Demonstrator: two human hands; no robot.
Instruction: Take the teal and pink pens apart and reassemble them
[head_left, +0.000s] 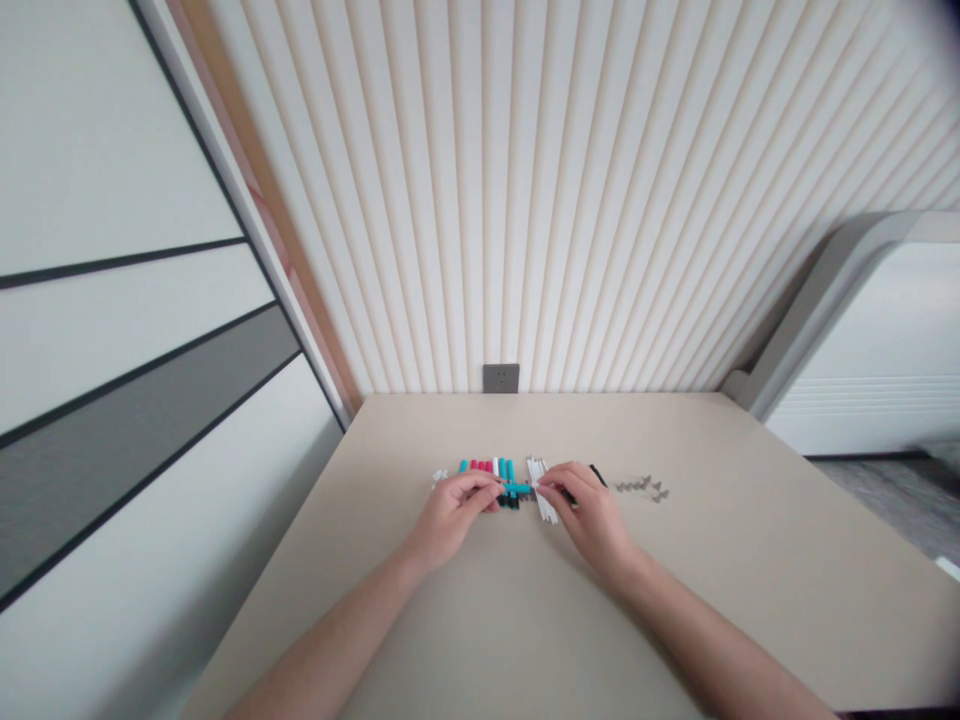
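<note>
My left hand [448, 512] pinches a short teal tube [517, 488], which lies level between my two hands. At the tube's right end, the fingers of my right hand [591, 508] are closed; whatever they grip is too small to make out. Behind the left fingers is a row of coloured tubes [486, 466] in teal, pink and white, partly covered, with black ends toward me. Thin white sticks [550, 512] lie side by side beneath the right fingertips. Some black pieces [598, 474] show just beyond my right hand, mostly hidden by it.
Small grey parts [634, 485] are scattered to the right of my right hand. A few small white pieces [440, 474] lie left of the tubes. The beige table [480, 630] meets a ribbed wall with a dark socket [501, 378]. A white cabinet [172, 540] stands along the left.
</note>
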